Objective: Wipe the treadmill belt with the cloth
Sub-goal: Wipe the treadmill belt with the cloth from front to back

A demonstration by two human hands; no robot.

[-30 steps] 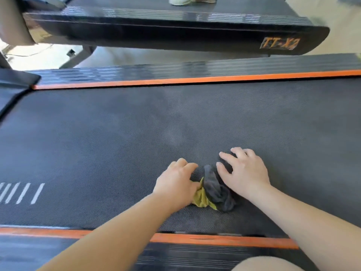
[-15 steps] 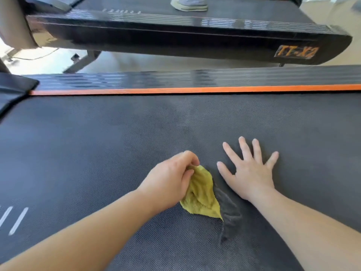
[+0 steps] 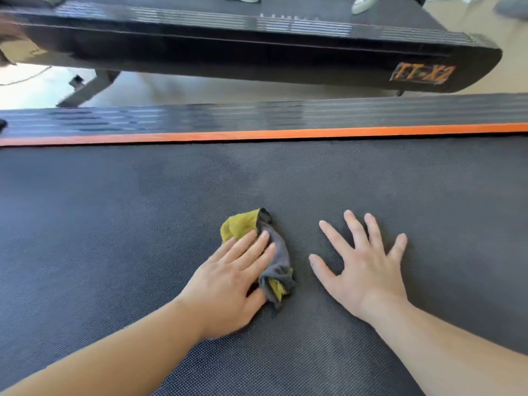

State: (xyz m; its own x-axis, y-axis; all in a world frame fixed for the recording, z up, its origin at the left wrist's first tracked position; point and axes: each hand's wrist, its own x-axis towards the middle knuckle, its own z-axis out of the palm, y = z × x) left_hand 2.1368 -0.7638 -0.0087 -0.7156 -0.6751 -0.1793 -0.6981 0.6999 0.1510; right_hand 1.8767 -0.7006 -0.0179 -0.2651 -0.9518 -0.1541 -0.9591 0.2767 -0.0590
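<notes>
Yellow-grey cloth (image 3: 281,264) lay bunched on the treadmill belt (image 3: 143,224). Left grip (image 3: 228,284) sat on top of the cloth, fingers straight, pressing down, nothing pinched. Right grip (image 3: 365,270), just right of the cloth, was splayed flat and empty. Best move looked like: flatten the wad, keep pressure even, overlap strokes.

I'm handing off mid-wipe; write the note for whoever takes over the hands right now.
Left hand: flat, fingers straight, pressing the cloth onto the treadmill belt.
Right hand: spread flat on bare belt beside the cloth, not touching it.
Cloth: yellow and grey, bunched, mid-belt.
Done: how much is wiped cannot be told.
Left: sweep the cloth across the belt.
</notes>
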